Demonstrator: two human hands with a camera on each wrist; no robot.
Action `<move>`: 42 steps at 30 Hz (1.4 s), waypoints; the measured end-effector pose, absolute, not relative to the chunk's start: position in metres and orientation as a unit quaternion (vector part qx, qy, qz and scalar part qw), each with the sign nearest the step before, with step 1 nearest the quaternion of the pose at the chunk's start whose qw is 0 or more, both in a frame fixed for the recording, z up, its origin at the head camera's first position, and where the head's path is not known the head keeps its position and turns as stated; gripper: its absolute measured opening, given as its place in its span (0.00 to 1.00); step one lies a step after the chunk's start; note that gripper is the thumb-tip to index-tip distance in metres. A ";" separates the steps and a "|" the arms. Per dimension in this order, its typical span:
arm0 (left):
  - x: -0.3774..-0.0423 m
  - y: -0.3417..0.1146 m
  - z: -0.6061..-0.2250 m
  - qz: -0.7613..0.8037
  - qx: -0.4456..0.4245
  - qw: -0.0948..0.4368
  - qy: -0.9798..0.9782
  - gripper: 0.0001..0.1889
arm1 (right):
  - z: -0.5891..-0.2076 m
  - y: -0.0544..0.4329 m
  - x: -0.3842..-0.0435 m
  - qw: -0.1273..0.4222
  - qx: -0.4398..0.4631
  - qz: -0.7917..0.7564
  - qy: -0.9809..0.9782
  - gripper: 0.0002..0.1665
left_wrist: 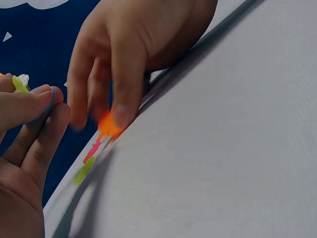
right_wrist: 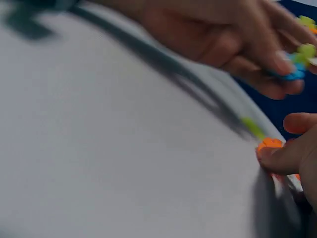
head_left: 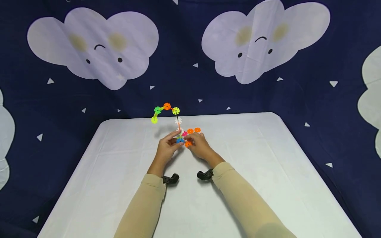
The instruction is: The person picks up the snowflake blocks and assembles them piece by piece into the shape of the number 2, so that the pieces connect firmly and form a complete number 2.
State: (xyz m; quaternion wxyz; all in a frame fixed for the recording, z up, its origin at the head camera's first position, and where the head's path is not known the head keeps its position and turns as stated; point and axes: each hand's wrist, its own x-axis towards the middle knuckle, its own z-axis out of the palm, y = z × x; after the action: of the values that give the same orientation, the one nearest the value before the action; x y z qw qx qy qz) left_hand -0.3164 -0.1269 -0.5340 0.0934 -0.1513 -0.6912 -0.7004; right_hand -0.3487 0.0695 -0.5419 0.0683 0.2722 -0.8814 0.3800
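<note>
A chain of notched plastic discs rises above the table, with an orange disc (head_left: 167, 106) at its top and a yellow disc (head_left: 154, 120) at its free end. White discs (head_left: 178, 121) lead down to a blue disc (head_left: 180, 140) at the near end. My left hand (head_left: 166, 150) pinches this blue disc between thumb and fingers. To its right, my right hand (head_left: 200, 145) pinches a loose orange disc (right_wrist: 270, 144), thumb on its face, low over the table. Fingers partly hide both discs.
Beyond my right hand lie a pink disc (head_left: 185, 134) and two orange discs, one (head_left: 190, 131) beside the other (head_left: 197, 130). A yellow-green disc (left_wrist: 84, 171) lies close by. The white table (head_left: 131, 185) ends at a dark blue cloud-patterned cloth (head_left: 178, 76).
</note>
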 end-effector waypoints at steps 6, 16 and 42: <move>-0.317 -0.128 -0.532 -0.679 -0.126 0.095 -0.717 0.27 | -0.544 0.095 -0.341 0.076 0.139 0.535 -0.830 0.14; -0.318 -0.122 -0.533 -0.668 -0.134 0.046 -0.730 0.27 | -0.531 0.126 -0.326 0.043 0.049 0.688 -0.723 0.16; -0.313 -0.114 -0.540 -0.623 -0.178 -0.025 -0.761 0.27 | -0.505 0.101 -0.279 0.090 0.174 0.680 -0.707 0.22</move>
State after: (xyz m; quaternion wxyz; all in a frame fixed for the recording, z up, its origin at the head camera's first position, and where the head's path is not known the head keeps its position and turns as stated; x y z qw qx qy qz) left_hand -0.3128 -0.1136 -0.5396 -0.0254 -0.1779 -0.7615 -0.6228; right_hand -0.2793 0.1008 -0.5046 0.0901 0.1742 -0.7067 0.6798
